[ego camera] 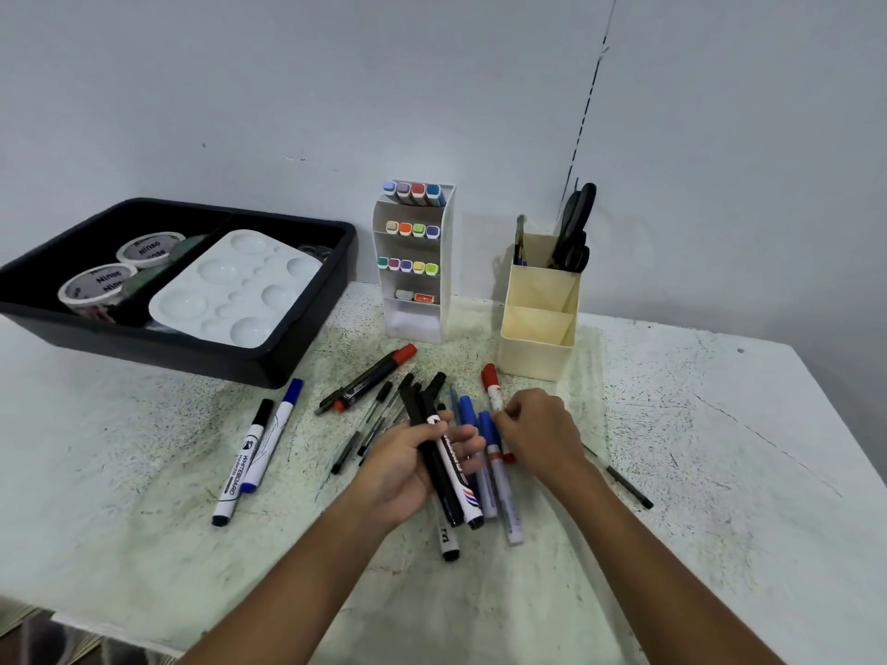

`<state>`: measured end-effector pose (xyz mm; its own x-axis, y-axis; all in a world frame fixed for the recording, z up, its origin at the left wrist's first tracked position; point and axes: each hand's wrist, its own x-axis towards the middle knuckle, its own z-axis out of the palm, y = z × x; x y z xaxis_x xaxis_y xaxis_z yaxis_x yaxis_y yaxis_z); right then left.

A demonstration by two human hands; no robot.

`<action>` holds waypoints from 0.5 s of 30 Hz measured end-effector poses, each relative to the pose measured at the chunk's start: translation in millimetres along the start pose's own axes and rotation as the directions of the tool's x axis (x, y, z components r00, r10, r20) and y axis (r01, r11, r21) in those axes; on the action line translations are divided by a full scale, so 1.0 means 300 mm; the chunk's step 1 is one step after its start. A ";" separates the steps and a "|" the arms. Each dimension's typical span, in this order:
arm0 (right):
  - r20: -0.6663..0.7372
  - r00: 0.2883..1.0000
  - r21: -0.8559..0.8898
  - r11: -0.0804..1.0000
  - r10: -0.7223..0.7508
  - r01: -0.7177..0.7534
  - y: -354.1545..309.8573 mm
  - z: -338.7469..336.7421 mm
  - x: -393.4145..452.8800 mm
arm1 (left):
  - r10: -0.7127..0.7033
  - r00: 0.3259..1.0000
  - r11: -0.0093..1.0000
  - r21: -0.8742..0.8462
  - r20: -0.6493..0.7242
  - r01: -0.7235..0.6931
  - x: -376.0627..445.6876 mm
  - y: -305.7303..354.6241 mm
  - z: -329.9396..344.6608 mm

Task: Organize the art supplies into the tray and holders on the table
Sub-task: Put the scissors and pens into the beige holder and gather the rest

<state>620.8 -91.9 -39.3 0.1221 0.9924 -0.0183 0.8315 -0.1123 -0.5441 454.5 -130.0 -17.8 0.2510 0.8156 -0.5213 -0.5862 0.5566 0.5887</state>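
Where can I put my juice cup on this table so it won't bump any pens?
The table is bare right of the cream holder, past the thin black pen. It is bare too along the front left, below the two whiteboard markers. The middle is crowded: both hands gather pens there, and the black tray fills the back left.

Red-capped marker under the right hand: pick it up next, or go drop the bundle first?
Probably add it first. The right hand is already pinching the red-capped marker, while the left hand grips a bundle of markers with its fingers only loosely closed. Passing it over makes a single trip to the cream holder, whose front compartments look empty.
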 end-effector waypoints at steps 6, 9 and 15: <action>0.031 0.999 0.244 0.969 0.041 -0.048 -0.020 -0.083 -0.031 | -0.025 1.000 0.999 -0.021 0.001 0.025 -0.002 0.015 -0.005; 0.186 0.975 0.452 0.892 -0.124 0.027 -0.062 -0.131 -0.089 | -0.010 1.000 1.000 0.020 -0.002 0.010 0.001 0.020 0.010; 0.030 0.995 0.426 0.902 -0.097 0.075 -0.058 -0.119 -0.096 | 0.030 0.997 0.998 0.066 -0.073 -0.025 0.019 0.016 0.010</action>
<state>622.1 -120.5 0.5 0.0241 0.9997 0.0092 0.5278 -0.0049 -0.8493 455.3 -122.0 -16.2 0.1760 0.8182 -0.5474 -0.5405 0.5451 0.6409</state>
